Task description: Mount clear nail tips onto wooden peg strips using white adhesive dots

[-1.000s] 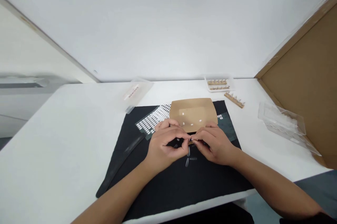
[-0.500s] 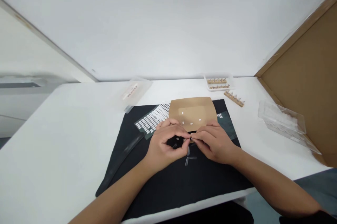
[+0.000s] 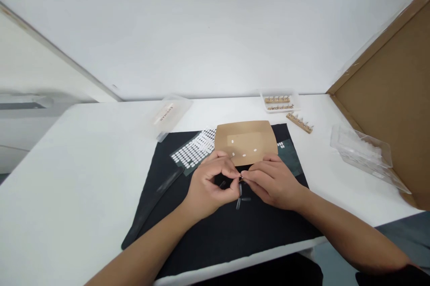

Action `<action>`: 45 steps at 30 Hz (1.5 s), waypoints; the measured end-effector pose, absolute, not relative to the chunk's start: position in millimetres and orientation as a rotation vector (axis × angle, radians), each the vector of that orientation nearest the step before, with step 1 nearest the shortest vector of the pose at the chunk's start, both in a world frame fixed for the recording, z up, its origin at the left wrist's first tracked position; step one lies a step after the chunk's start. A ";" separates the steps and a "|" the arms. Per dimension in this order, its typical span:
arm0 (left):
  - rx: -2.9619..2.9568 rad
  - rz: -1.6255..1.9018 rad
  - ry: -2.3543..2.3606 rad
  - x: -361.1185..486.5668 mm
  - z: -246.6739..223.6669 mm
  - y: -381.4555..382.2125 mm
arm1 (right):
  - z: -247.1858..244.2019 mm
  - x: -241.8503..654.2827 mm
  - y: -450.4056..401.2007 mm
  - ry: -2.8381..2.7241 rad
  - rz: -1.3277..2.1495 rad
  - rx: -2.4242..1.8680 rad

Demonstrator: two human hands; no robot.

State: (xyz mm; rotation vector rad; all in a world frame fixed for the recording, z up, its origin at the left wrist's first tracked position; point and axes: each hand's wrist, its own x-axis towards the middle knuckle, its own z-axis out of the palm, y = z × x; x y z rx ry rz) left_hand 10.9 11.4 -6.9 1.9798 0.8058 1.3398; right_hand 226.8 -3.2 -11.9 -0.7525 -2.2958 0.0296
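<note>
My left hand (image 3: 210, 183) and my right hand (image 3: 273, 183) meet over the black cloth (image 3: 204, 241), thumb and fingertips pinched together on each side. A tiny piece with a shiny part shows between the fingertips, too covered to name. Just below the fingertips, several clear false nail tips (image 3: 238, 204) lie on the cloth. Beyond my hands is a curved brown cardboard piece (image 3: 243, 129) bearing several small white oval stickers (image 3: 255, 150). To the left of it, a sheet of white oval stickers (image 3: 193, 151) rests partly on the cloth.
A wooden strip with small metal stands (image 3: 299, 123) lies near an open plastic box (image 3: 279, 101) holding two similar strips. A clear box (image 3: 361, 149) with its lid up is at right. At back left lies a translucent pouch (image 3: 173, 115). A cardboard panel (image 3: 386, 88) borders the right side.
The camera view has shifted slightly. My hands stay pinched together at the same place, the fingertips a little closer, with less of the small piece showing.
</note>
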 end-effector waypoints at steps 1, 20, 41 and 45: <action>1.971 1.340 0.806 10.8 -7.0 11.1 | -11.6 226.8 -3.3 -2.290 0.033 -0.754; 1.895 1.237 0.792 4.2 -3.2 12.6 | -14.0 231.6 1.1 -2.187 0.182 -0.750; 2.498 1.409 0.919 5.2 0.5 6.4 | -12.2 237.1 1.7 -2.175 0.502 -0.723; 2.609 1.418 0.891 6.0 1.8 5.2 | -10.4 238.7 1.3 -2.222 0.629 -0.762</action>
